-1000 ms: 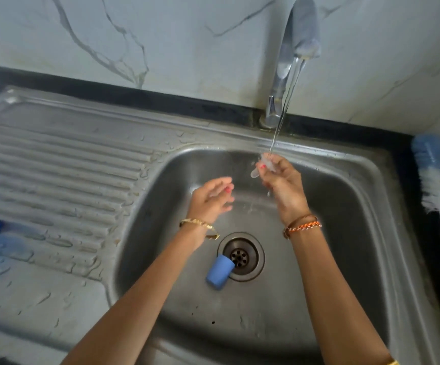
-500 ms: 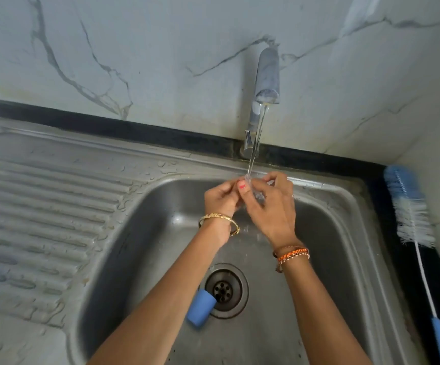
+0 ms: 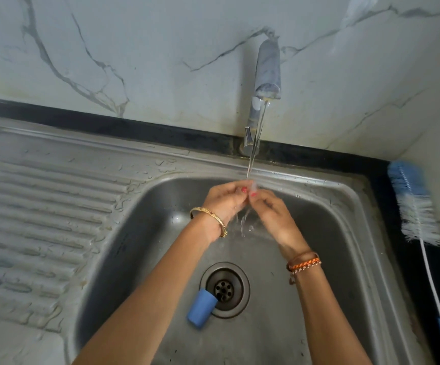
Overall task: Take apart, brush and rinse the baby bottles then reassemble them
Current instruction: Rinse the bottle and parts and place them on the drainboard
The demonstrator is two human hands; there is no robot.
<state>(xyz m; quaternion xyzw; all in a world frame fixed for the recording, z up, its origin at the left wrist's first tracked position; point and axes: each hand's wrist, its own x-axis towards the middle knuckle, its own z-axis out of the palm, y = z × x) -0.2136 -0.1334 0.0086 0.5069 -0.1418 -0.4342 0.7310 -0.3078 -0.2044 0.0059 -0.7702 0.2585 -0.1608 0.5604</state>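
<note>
Left hand (image 3: 223,200) and right hand (image 3: 269,210) meet fingertip to fingertip under the tap stream (image 3: 253,154), both pinching a small clear piece (image 3: 253,187), probably a teat, edges too blurred to give its axis. It sits at the top of the joint grip. Blue cap (image 3: 201,308) lies well below the grip by the drain (image 3: 224,289), nearer the left arm. Bottle brush (image 3: 415,206) rests far right on the worktop.

Two hands, left (image 3: 225,200) and right (image 3: 271,210), meet at centre frame around one small clear part (image 3: 253,187). One tap (image 3: 266,72) at upper centre. One sink (image 3: 340,206) with one drain (image 3: 224,289). One blue cap (image 3: 201,308) at lower centre. One bottle brush (image 3: 415,206) at the right edge. One gold bangle (image 3: 208,219); bracelets (image 3: 304,263) too bunched to count.
</note>
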